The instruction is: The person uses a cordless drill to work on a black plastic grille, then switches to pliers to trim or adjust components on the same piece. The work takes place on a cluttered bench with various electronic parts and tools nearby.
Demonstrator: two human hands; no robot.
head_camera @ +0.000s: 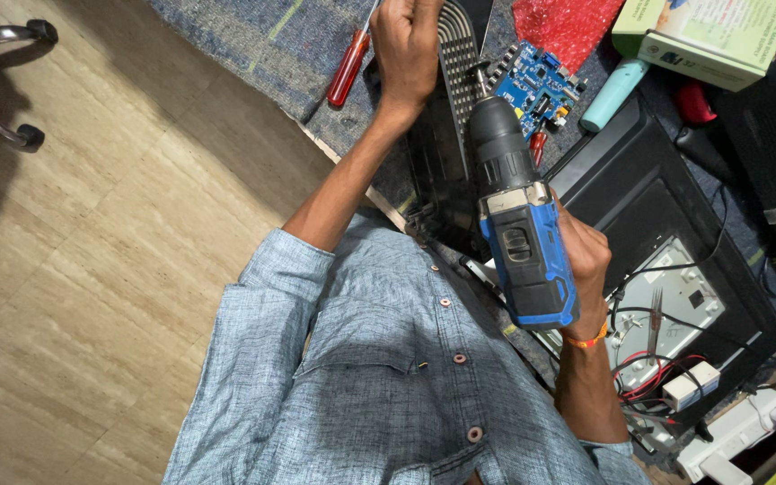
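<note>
Here we grip the blue cordless drill (521,229) in our right hand (583,260), fingers wrapped round its handle, bit pointed away at the black slotted panel (455,81) just beyond it. Our left hand (406,49) presses down closed on that panel's far end, seemingly to steady it. Beside the left hand lies a red-handled screwdriver (348,67); right of the drill's nose sits a blue circuit board (536,85).

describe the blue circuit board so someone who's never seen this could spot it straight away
Start at the blue and black cordless drill in the right hand and follow its bit up to the black slotted plastic panel. Just right of that tip lies the small blue circuit board, below the red bubble wrap. It alone is bright blue and studded with tiny components.
</note>
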